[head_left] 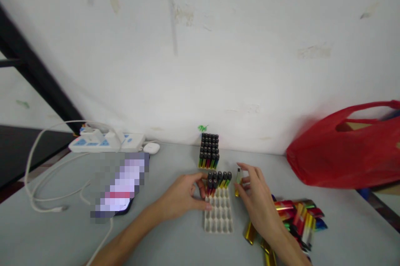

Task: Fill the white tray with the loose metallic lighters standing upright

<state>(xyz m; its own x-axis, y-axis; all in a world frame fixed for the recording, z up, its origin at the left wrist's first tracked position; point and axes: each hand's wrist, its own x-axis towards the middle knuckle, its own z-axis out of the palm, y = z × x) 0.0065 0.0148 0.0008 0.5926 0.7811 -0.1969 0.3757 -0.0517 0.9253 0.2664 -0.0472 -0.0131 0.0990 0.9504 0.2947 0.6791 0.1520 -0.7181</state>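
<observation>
A white tray (pixel 218 216) with rows of small cells lies on the table, and several upright batteries (pixel 220 177) with dark tops fill its far end. My left hand (pixel 184 195) is at the tray's left side, thumb on its edge and curled fingers against the nearest batteries. To the right of the tray, my right hand (pixel 258 195) pinches a yellow battery (pixel 238 182) with a dark top, held roughly upright. Behind the tray stands a tight block of batteries (pixel 209 149) in rows. Loose colourful batteries (pixel 300 220) lie in a pile beside and partly beneath my right forearm.
A red bag (pixel 340 149) sits at the back right. On the left are a phone (pixel 123 187), a white power strip (pixel 106 143) with looping cables, and a small white case (pixel 151 148). The white wall (pixel 218 70) rises behind the grey table (pixel 175 241).
</observation>
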